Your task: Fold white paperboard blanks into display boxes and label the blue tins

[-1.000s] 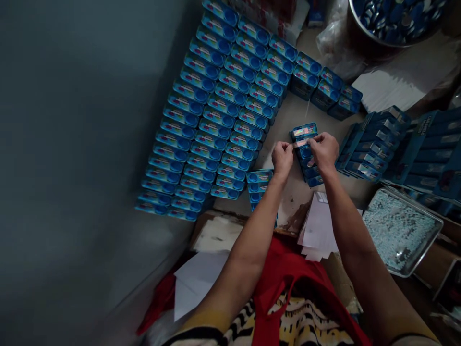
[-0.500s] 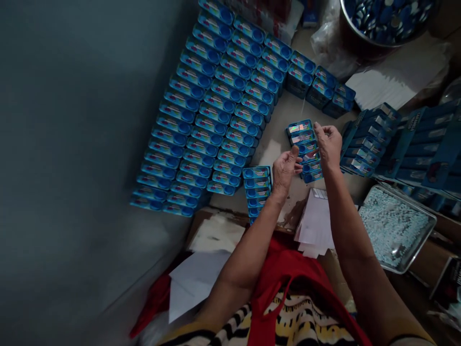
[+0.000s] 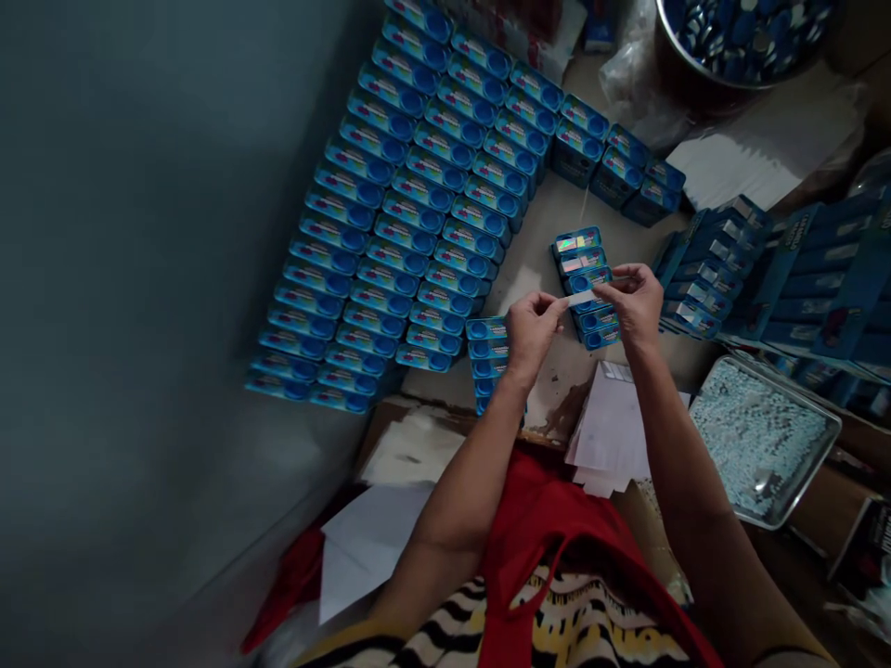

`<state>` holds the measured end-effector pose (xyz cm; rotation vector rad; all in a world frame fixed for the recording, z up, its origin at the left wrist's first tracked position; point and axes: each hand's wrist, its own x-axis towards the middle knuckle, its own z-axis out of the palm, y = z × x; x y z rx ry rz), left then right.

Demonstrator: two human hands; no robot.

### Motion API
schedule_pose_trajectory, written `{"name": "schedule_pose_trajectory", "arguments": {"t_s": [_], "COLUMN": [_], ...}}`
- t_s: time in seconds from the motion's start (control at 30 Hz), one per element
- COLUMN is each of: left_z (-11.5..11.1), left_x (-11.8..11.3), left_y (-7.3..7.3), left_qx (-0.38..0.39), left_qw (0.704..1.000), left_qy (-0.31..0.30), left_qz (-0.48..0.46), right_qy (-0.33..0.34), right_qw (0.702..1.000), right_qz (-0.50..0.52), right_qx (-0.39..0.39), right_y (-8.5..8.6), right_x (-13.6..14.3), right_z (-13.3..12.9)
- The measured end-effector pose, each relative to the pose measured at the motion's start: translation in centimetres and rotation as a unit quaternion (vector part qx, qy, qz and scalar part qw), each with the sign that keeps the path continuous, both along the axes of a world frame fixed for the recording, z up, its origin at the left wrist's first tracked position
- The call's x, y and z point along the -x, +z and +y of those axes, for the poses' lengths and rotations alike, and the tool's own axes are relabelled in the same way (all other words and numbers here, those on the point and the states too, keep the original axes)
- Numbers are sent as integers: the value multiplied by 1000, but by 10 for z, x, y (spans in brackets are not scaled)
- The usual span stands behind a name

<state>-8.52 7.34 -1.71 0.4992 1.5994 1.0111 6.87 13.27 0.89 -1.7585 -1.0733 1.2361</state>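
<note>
Between my two hands a small pale sticker strip (image 3: 580,298) is stretched, held at both ends just above a short row of blue tins (image 3: 596,320). My left hand (image 3: 535,327) pinches its left end, with the fingers closed. At the other end, my right hand (image 3: 632,299) pinches it between thumb and fingertips. Shiny stickers (image 3: 577,244) lie across the far tins of this row. My left hand partly covers a second short row of blue tins (image 3: 486,351).
Many blue tins (image 3: 410,223) stand in long rows on the left. Stacked blue packs (image 3: 800,269) are on the right, near a tray of pale pellets (image 3: 758,436). Papers (image 3: 609,431) lie at the table's near edge. A metal bowl (image 3: 665,37) holds round blue-and-silver pieces.
My hands have come together over the short row, and the strip is now held between them. My right hand has moved down toward me; my left hand has shifted left.
</note>
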Motion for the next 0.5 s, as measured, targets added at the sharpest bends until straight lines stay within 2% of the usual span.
{"name": "schedule_pose_trajectory", "arguments": {"t_s": [0.1,0.23,0.5], "left_z": [8,19,23], "left_x": [-1,-5,-4], "left_y": [-9,-19,-26], "left_qx": [12,12,16], "left_qw": [998,995,995], "left_qy": [-20,-18,-15], "left_qz": [62,97,97], "right_qy": [-27,-24,8], "right_qw": [998,995,988], "right_qz": [-50,-89,-148], "right_qx": [-38,-38,-39], "right_y": [-11,-20,-29], "right_x": [8,16,18], "right_z": [0,8,15]}}
